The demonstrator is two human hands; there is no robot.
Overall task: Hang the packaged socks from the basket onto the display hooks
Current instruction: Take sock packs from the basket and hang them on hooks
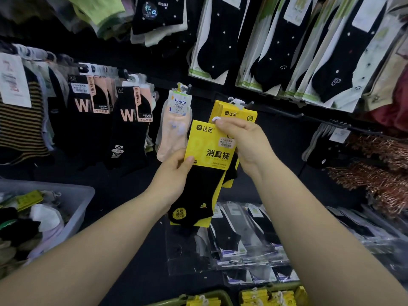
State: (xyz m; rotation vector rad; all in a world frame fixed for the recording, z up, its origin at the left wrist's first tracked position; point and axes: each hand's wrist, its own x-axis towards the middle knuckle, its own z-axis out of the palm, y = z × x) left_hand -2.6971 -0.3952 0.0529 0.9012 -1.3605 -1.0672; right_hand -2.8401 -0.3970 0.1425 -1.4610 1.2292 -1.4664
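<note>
1. We are taking the hanging yellow packs (241, 114) as our landmark. The sock pack (209, 149) we are handling is sitting just below and left of them, overlapping their lower edge and not yet hung.
2. Our left hand (176, 171) is gripping the pack's lower-left card edge, thumb on the front and fingers behind, down and left of the landmark.
3. Our right hand (240, 142) is pinching the pack's top edge beside its white hanger loop (215, 118), with the fingertips just under the landmark's left corner.
4. The hook (250, 104) is jutting out at the landmark's top, mostly hidden by the loops hanging on it. We are judging that our loop is needing to rise and slip over its tip.
5. We are expecting the pack to be light, stiff across the printed card and floppy where the black sock is trailing below. The wrapping is probably slick, so we are favouring the card and the loop as holds, not the sock.
6. The loop is looking thin, so we are judging that a gentle pinch beside it, leaving its opening free, is suiting it best.
7. The basket (86, 191), holding more socks, is lying well down and left of the landmark. Peach socks (174, 129) are hanging just left of it.
</note>
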